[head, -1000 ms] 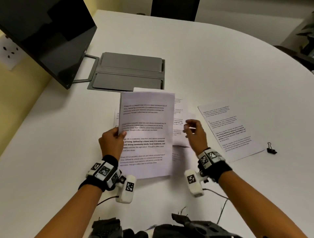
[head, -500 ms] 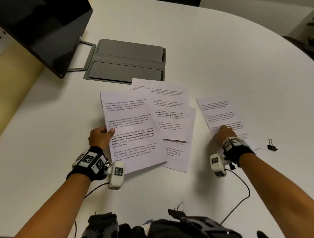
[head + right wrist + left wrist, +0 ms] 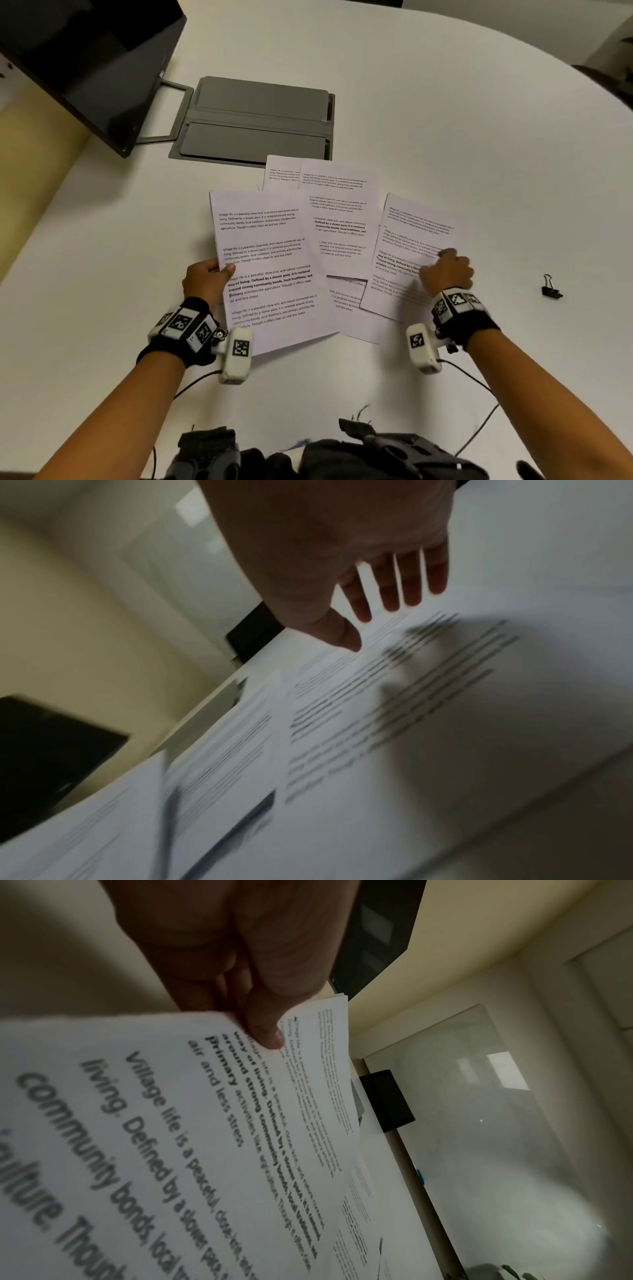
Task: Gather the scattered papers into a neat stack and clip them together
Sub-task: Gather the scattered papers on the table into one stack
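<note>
Left grip: pinches the left edge of the left sheet, thumb on top and fingers curled underneath; in the left wrist view the thumb presses on the printed text.
Left sheet: lifted a little off the table, tilted, its right part lying over the middle papers.
Right grip: fingers spread and fairly straight, fingertips resting on the right sheet; nothing is clasped.
Right sheet: flat on the table, skewed, its left edge overlapping the middle papers.
Middle papers: several overlapping sheets fanned out in the table's middle, just in front of the grey floor box cover.
Binder clip: black, alone on the table, to the right of the right grip and apart from all the sheets.
Monitor: dark screen near the far left edge of the table.
</note>
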The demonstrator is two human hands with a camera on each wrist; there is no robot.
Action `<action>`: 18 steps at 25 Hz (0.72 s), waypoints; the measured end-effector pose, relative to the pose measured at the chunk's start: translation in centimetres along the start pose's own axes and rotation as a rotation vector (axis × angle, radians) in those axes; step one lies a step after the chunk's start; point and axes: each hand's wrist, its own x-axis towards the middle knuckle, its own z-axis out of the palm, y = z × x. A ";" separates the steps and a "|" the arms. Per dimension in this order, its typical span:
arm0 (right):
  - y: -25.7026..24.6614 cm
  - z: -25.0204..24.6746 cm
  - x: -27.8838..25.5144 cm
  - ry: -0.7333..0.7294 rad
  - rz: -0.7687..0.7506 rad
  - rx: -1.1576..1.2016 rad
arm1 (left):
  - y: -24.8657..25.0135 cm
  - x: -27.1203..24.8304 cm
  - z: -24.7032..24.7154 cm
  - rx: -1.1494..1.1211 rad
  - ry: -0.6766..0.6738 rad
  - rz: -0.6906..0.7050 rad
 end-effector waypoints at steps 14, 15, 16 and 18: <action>-1.2 4.2 -2.5 -0.162 -0.182 -0.030 | -0.1 -0.3 1.8 0.179 -0.067 0.054; -1.6 4.4 -2.9 -0.179 -0.207 -0.025 | 0.0 -0.4 1.8 0.175 -0.071 0.057; -1.9 4.6 -3.2 -0.194 -0.228 -0.032 | 0.1 -0.4 1.7 0.156 -0.066 0.058; -2.4 4.8 -3.6 -0.207 -0.268 -0.062 | 0.7 -0.2 1.1 0.080 -0.040 0.047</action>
